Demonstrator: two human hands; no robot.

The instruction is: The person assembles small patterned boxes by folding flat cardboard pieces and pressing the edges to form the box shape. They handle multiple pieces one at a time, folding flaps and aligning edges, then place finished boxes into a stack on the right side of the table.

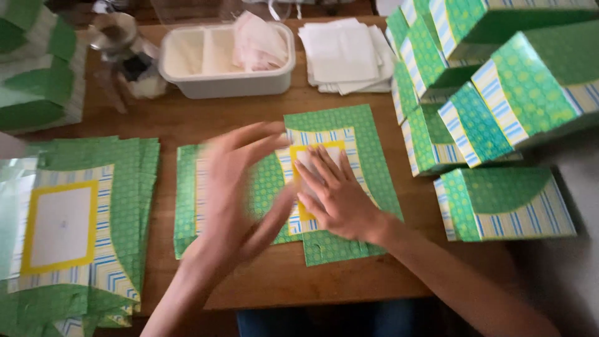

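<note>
One flat green box blank [359, 156] lies unfolded near the middle of the wooden table [274, 281], its long axis running away from the person, with a yellow-framed window at its centre. The right hand [334, 193] rests directly on that window, palm down, fingers spread and pressing flat. The left hand [240, 187] hovers just to the left of it, open with fingers apart; it is blurred, so whether it touches the card I cannot tell. Under the left hand lies a second green blank [187, 193]. Further left sits a stack of blanks [81, 224]; folded boxes [499, 93] pile up on the right, and a white tub [224, 78] stands behind.
</note>
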